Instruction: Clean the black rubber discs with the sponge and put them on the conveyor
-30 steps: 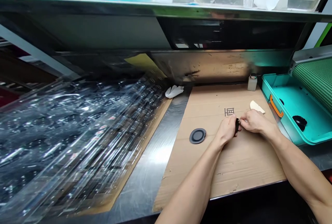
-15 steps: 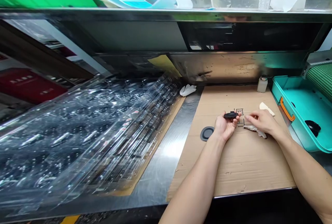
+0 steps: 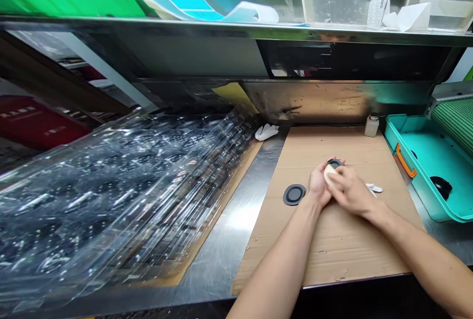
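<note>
My left hand (image 3: 318, 183) is closed around a small dark round disc (image 3: 335, 163), holding it above the cardboard. My right hand (image 3: 349, 188) grips a cream-coloured pad (image 3: 328, 175), possibly a sponge, and presses it at the near side of the disc. Fingers partly cover both pieces. Left of my hands, a second dark grey ringed disc (image 3: 294, 194) lies flat on the cardboard sheet (image 3: 332, 250). A crumpled white cloth or tissue (image 3: 374, 189) shows beside my right wrist, partly hidden by it.
Stacked clear plastic trays (image 3: 121, 201) fill the left of the metal bench (image 3: 218, 240). A small bottle (image 3: 371, 125) stands at the back. To the right sits a teal bin (image 3: 417, 134) with black round parts (image 3: 440, 187). A shelf edge (image 3: 207, 28) crosses above.
My right hand has picked up the cream pad from the cardboard and brought it left onto the disc. The disc has tilted, showing its face. The view has shifted slightly.
</note>
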